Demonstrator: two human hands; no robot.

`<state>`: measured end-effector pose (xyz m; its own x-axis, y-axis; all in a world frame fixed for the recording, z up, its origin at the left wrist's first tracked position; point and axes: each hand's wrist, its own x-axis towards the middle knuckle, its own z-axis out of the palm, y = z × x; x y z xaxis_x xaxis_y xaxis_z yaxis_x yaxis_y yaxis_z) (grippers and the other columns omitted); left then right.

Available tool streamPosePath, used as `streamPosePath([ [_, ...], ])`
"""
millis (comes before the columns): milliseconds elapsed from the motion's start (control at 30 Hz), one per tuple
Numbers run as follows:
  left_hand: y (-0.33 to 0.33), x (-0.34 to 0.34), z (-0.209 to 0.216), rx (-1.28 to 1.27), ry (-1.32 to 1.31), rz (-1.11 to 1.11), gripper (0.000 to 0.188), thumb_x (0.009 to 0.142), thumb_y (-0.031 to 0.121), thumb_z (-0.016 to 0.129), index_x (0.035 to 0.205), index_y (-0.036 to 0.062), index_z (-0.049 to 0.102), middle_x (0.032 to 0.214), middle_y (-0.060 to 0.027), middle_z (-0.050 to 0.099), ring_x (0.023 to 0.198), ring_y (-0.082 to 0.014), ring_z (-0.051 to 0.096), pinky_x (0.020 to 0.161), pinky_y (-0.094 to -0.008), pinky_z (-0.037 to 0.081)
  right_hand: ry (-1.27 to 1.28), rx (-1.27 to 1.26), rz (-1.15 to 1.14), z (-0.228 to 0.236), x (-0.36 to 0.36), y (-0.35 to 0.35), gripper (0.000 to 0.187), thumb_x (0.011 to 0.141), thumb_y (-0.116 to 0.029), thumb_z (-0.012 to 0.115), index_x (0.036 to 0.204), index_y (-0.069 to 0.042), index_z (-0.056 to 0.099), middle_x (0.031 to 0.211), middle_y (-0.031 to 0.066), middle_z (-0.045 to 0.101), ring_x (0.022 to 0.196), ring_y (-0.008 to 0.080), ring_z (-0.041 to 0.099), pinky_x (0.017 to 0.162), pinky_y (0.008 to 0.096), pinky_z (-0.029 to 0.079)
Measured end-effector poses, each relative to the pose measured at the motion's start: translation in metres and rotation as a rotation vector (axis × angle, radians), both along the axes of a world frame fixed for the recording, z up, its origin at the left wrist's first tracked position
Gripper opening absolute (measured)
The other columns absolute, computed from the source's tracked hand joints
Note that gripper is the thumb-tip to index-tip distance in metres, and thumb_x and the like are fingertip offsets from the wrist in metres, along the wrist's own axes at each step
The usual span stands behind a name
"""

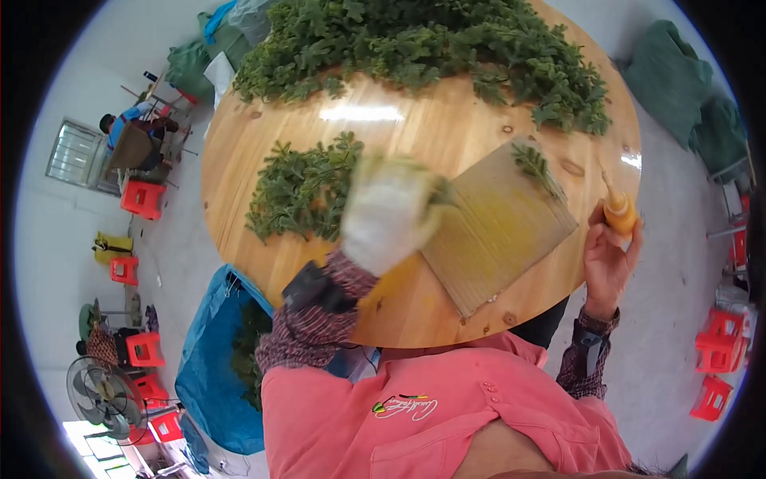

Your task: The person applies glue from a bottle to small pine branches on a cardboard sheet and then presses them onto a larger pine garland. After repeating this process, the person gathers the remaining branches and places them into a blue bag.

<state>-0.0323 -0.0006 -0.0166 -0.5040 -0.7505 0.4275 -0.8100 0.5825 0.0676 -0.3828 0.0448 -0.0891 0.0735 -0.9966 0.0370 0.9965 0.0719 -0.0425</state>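
On the far left of the close-up things, a blue bag (203, 367) hangs open beside the table with green stuff inside, maybe put there so it is easy to reach. Next comes a small pile of green sprigs (299, 191) on the left part of the table, close to the person's left side. The left hand (391, 211), in a white glove, is over the right edge of that pile. It is too blurry to tell if its fingers are apart or closed on a sprig. The glove may be there to keep the hand clean. A big heap of sprigs (415, 44) lies along the far side, perhaps to leave room up close. Right of the glove is a flat cardboard sheet (495, 239), set at a slant and stained yellow; it seems to keep drips off the wood. A single sprig (533, 165) lies near its far corner. The right hand (608, 263) is bare, with its fingers wrapped around a small orange squeeze bottle (620, 214) just past the table's right edge. The thin tip points up, which likely stops it from dripping. The round wooden table (447, 124) is smooth and shiny, with dark knots. Around it is a pale grey floor (183, 247), with a fan (102, 391), red stools (144, 199) and a seated person (140, 132) on the left, and big green sacks (666, 84) on the right.
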Motion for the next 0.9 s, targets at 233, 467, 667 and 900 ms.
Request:
streamPosePath([
  [233, 0.006, 0.094, 0.000, -0.173, -0.327, 0.579, 0.029, 0.080, 0.019, 0.067, 0.107, 0.0091, 0.065, 0.119, -0.0104, 0.062, 0.119, -0.0295, 0.053, 0.109, -0.0492, 0.034, -0.276, 0.088, 0.085, -0.024, 0.011, -0.069, 0.042, 0.096, -0.027, 0.063, 0.126, 0.002, 0.054, 0.119, 0.0219, 0.056, 0.069, 0.0121, 0.051, 0.088, 0.0342, 0.053],
  [467, -0.011, 0.010, 0.030, -0.262, -0.230, 0.394, 0.036, 0.085, 0.021, 0.066, 0.120, 0.0120, 0.063, 0.131, -0.0117, 0.058, 0.131, -0.0271, 0.047, 0.114, -0.0511, 0.031, -0.246, 0.065, 0.215, -0.042, -0.012, -0.082, 0.049, 0.100, -0.043, 0.052, 0.120, 0.002, 0.053, 0.114, 0.0180, 0.057, 0.069, 0.0133, 0.056, 0.092, 0.0384, 0.055],
  [667, -0.038, -0.111, 0.010, -0.105, -0.084, -0.162, 0.028, 0.085, 0.019, 0.066, 0.113, 0.0141, 0.066, 0.130, -0.0096, 0.058, 0.131, -0.0270, 0.047, 0.115, -0.0502, 0.031, -0.122, 0.067, 0.209, -0.045, -0.010, -0.080, 0.061, 0.100, -0.053, 0.046, 0.128, 0.001, 0.049, 0.112, 0.0157, 0.059, 0.078, 0.0146, 0.062, 0.087, 0.0404, 0.057],
  [900, -0.066, -0.131, -0.022, 0.011, -0.052, -0.266, 0.015, 0.086, 0.016, 0.065, 0.100, 0.0113, 0.067, 0.122, -0.0094, 0.061, 0.125, -0.0284, 0.051, 0.112, -0.0484, 0.033, 0.151, 0.113, 0.128, -0.008, -0.001, -0.034, 0.066, 0.100, -0.054, 0.045, 0.132, 0.004, 0.045, 0.106, 0.0123, 0.062, 0.073, 0.0149, 0.063, 0.081, 0.0362, 0.057],
])
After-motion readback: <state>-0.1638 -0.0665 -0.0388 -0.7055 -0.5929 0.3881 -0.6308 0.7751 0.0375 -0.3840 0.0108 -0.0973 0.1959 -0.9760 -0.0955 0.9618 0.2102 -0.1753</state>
